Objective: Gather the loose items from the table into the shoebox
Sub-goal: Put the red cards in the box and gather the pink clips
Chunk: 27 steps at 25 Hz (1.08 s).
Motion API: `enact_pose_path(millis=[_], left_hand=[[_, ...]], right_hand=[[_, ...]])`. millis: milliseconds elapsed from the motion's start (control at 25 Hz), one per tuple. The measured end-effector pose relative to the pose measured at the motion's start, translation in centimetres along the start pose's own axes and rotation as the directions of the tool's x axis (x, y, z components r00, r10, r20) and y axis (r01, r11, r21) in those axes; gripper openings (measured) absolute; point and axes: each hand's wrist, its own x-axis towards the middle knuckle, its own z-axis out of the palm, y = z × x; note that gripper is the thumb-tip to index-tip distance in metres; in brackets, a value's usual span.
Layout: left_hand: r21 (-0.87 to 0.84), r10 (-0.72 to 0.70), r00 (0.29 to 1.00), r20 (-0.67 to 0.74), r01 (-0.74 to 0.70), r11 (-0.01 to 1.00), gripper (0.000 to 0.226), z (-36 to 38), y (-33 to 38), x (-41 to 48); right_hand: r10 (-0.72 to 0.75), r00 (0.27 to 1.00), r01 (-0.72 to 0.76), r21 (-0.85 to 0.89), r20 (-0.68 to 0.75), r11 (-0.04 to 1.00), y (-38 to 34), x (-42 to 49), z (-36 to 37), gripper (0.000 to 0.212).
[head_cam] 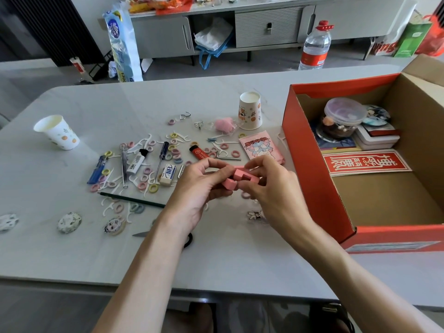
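Observation:
Both hands hold a pink notched block piece [236,175] above the table's middle. My left hand [199,188] grips its left end and my right hand [269,186] pinches its right end. The orange shoebox [310,164] stands open at the right, with a lidded plastic jar [342,118], round badges, a white case and a red paper strip [366,163] inside. Loose items lie left of the hands: several pastel hair rings, floss picks, a blue lighter [97,170], a screwdriver [162,159], an eraser [168,174], a pencil [132,200] and a pink packet [260,146].
Two paper cups stand on the grey table [120,255], one upright at the left [57,132], one upside down near the box [249,110]. Badges lie near the front left [69,222]. A scissor tip and a black hair tie show under my left forearm. A water bottle [314,46] stands beyond the table.

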Motion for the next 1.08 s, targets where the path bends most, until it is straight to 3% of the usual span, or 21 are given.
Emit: enact_pose_path(millis=[360,520,680,920,1000,1080], left_hand=[[-0.02,-0.106,0.988,0.116,0.109,0.994,0.025,-0.1,0.3,-0.4],[-0.022,-0.064,0.994,0.084,0.066,0.998,0.022,-0.3,0.4,-0.2],[0.063,-0.005,0.991,0.132,-0.004,0.998,0.027,-1.0,0.6,-0.4],[0.18,0.035,0.977,0.211,-0.074,0.981,0.027,-1.2,0.6,-0.7],[0.204,0.044,0.983,0.176,-0.081,0.976,0.036,-1.1,0.5,-0.5],[0.239,0.058,0.993,0.1,-0.081,0.968,0.039,-1.3,0.3,-0.4]], right_hand=[[-0.074,0.997,0.074,-0.027,-0.027,0.997,-0.4,-0.5,-0.1,0.019],[-0.12,0.992,0.119,-0.01,-0.033,0.993,-0.3,-0.3,-0.2,0.015],[0.072,0.982,-0.113,0.242,0.172,0.964,-0.3,0.2,-0.4,0.022],[0.26,0.901,-0.404,0.458,0.346,0.792,0.3,0.7,-1.0,0.011],[0.257,0.914,-0.375,0.407,0.315,0.833,0.4,0.5,-0.9,0.023],[0.239,0.957,-0.279,0.309,0.163,0.909,0.4,0.4,-0.5,0.032]])
